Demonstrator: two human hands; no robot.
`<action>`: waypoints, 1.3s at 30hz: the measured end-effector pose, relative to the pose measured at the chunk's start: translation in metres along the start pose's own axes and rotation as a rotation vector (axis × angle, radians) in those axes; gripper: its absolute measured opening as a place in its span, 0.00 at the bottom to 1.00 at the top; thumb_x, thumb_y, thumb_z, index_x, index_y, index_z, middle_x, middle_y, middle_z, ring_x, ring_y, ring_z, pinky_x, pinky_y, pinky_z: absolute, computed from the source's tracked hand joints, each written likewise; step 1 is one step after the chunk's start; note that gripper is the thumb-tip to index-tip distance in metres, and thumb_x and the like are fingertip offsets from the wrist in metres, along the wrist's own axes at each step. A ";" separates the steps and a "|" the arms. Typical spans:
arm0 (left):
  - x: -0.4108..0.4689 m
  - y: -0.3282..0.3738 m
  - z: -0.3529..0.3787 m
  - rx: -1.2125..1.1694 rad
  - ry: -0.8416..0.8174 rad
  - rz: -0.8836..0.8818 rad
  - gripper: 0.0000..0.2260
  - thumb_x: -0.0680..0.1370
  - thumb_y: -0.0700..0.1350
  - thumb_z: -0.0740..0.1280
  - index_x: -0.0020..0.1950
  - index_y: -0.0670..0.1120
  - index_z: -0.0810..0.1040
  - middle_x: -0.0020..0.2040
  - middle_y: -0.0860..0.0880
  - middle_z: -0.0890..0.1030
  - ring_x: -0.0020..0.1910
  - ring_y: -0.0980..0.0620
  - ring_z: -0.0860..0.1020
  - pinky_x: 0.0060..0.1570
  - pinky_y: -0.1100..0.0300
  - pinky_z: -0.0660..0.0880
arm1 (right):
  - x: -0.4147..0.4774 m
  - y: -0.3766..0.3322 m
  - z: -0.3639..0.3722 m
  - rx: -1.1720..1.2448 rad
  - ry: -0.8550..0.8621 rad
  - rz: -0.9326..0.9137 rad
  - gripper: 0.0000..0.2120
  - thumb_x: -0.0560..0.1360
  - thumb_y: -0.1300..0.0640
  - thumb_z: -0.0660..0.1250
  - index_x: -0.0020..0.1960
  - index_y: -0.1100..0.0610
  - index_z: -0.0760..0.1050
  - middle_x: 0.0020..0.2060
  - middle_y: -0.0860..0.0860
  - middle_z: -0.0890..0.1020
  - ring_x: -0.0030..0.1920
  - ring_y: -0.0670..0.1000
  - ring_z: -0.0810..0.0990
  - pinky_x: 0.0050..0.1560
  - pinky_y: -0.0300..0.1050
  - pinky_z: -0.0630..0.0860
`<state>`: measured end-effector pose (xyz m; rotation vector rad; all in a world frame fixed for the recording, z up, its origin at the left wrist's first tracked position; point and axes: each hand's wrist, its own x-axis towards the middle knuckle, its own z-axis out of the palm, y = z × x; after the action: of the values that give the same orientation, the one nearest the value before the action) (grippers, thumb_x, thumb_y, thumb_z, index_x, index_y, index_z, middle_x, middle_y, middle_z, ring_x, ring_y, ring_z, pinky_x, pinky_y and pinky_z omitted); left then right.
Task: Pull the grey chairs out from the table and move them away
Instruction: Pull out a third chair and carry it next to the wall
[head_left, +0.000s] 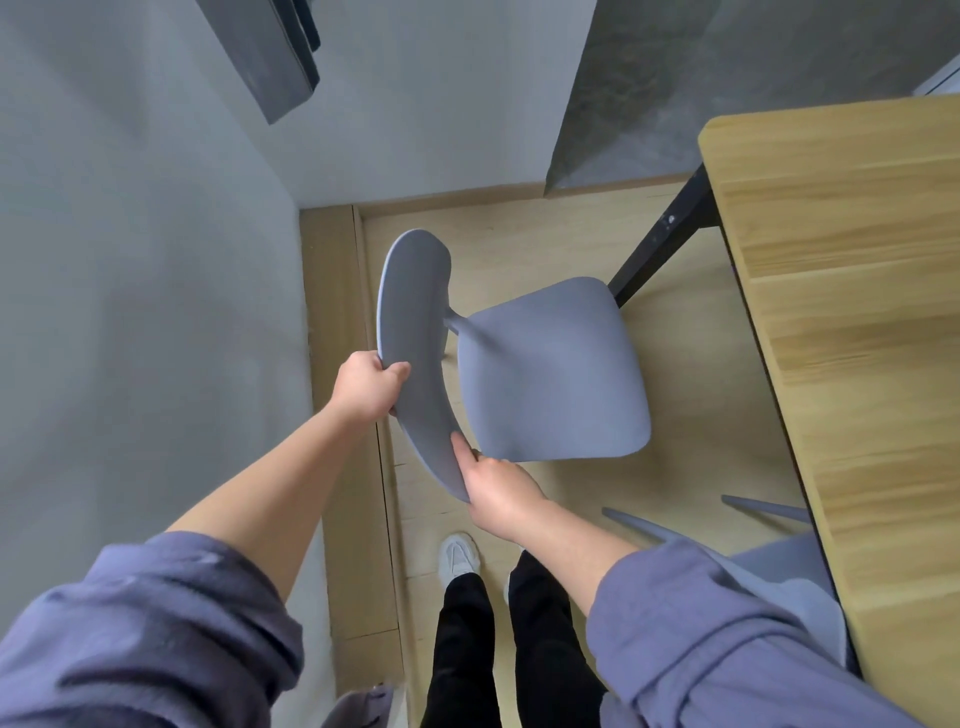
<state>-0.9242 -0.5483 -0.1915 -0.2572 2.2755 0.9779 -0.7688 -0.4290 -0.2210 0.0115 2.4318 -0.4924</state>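
Note:
A grey chair (550, 369) stands on the wooden floor between the wall on the left and the table (852, 332) on the right, its seat fully out from under the tabletop. My left hand (366, 387) grips the top edge of its curved backrest. My right hand (498, 493) holds the backrest's near end. A second grey chair (779, 566) sits at the lower right, partly tucked under the table and partly hidden by my right sleeve; two of its legs show.
A grey wall (145, 291) runs close along the left with a wooden skirting board. The table's black leg (660, 239) stands just beyond the held chair. A dark grey column (634, 88) rises at the back. My feet are directly below.

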 end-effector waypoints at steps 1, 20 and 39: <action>-0.001 -0.002 -0.003 0.001 0.000 -0.003 0.11 0.76 0.43 0.63 0.49 0.36 0.80 0.43 0.39 0.83 0.32 0.46 0.79 0.37 0.56 0.77 | 0.001 -0.003 0.000 -0.001 0.000 -0.006 0.39 0.74 0.67 0.61 0.78 0.60 0.43 0.58 0.61 0.77 0.51 0.63 0.80 0.40 0.50 0.69; 0.013 -0.054 -0.084 0.034 0.081 -0.044 0.11 0.76 0.43 0.65 0.49 0.35 0.78 0.46 0.37 0.81 0.36 0.41 0.76 0.38 0.53 0.74 | 0.040 -0.083 0.018 -0.026 -0.029 -0.107 0.42 0.72 0.71 0.62 0.78 0.60 0.41 0.57 0.62 0.77 0.48 0.63 0.80 0.38 0.51 0.72; 0.032 -0.079 -0.136 0.037 0.074 -0.017 0.08 0.77 0.41 0.65 0.48 0.35 0.78 0.43 0.38 0.80 0.33 0.43 0.74 0.37 0.55 0.73 | 0.071 -0.140 0.020 -0.029 -0.056 -0.104 0.43 0.73 0.71 0.63 0.78 0.61 0.40 0.57 0.62 0.76 0.50 0.63 0.80 0.41 0.53 0.73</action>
<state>-0.9822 -0.6978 -0.1869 -0.3008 2.3523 0.9311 -0.8307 -0.5746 -0.2298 -0.1401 2.3927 -0.4969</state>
